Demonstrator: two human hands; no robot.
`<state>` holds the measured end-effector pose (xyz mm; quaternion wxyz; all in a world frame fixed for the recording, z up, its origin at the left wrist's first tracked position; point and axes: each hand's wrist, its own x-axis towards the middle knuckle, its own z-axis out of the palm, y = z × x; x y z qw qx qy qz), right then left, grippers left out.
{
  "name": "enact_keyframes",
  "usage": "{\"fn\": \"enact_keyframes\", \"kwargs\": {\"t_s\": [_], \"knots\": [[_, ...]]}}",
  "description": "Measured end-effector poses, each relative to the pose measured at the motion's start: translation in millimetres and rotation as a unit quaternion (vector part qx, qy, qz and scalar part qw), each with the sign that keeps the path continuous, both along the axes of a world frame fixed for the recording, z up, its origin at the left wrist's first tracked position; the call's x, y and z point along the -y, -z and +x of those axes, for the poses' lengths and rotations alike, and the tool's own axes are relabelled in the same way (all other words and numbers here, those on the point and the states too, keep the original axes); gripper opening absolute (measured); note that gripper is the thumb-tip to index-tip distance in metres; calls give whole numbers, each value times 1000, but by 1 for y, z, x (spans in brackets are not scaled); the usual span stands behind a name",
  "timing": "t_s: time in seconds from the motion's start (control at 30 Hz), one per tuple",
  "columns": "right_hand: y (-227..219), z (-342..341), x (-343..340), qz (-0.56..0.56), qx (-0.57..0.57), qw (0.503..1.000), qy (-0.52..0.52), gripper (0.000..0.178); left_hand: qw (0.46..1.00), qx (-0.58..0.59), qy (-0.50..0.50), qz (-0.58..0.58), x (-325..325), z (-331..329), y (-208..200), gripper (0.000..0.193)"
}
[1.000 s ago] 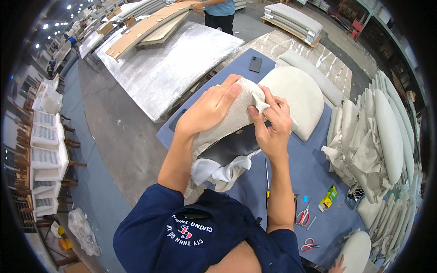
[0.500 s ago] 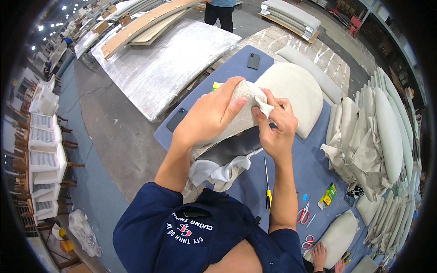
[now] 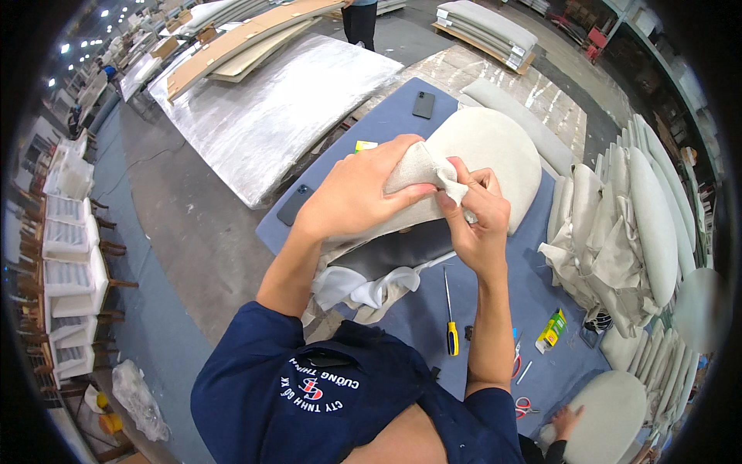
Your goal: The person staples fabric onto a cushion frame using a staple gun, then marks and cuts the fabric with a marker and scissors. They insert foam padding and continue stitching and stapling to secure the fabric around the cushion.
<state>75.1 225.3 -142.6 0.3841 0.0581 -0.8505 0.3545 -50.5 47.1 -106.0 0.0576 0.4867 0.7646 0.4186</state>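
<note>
A beige fabric cover [image 3: 413, 168] lies over a curved piece whose dark underside [image 3: 386, 255] shows below it. White lining [image 3: 371, 288] hangs in ruffles along the near edge. My left hand [image 3: 352, 189] is closed around the cover's far corner, thumb on the near side. My right hand [image 3: 481, 220] pinches a gathered fold of the same fabric between thumb and fingers, to the right of my left hand. Behind both hands lies a rounded beige upholstered panel [image 3: 498, 158]. A screwdriver [image 3: 451, 329] with a yellow and dark handle rests left of my right forearm.
The blue-covered table [image 3: 417, 340] also carries two phones [image 3: 423, 104], scissors [image 3: 525, 407] and a yellow-green box [image 3: 551, 331]. Stacked beige cushions and covers [image 3: 610, 232] stand at right. Another person's hand [image 3: 568, 424] touches an oval cushion [image 3: 610, 414] at lower right.
My left thumb has moved right along the fabric, towards my right fingers, and the pinched fold has shifted slightly. At lower right, the other person's cushion has been turned or lifted.
</note>
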Motion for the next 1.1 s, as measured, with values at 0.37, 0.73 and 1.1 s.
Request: {"fn": "enact_keyframes", "kwargs": {"t_s": [0.37, 0.73, 1.1], "knots": [[-8, 21, -21, 54, 39, 998, -14, 17, 998, -35, -36, 34, -20, 11, -2, 44], [253, 329, -104, -57, 698, 615, 363, 48, 997, -57, -42, 44, -34, -18, 25, 55], [310, 335, -30, -118, 449, 767, 443, 56, 999, -20, -46, -17, -44, 0, 3, 48]]}}
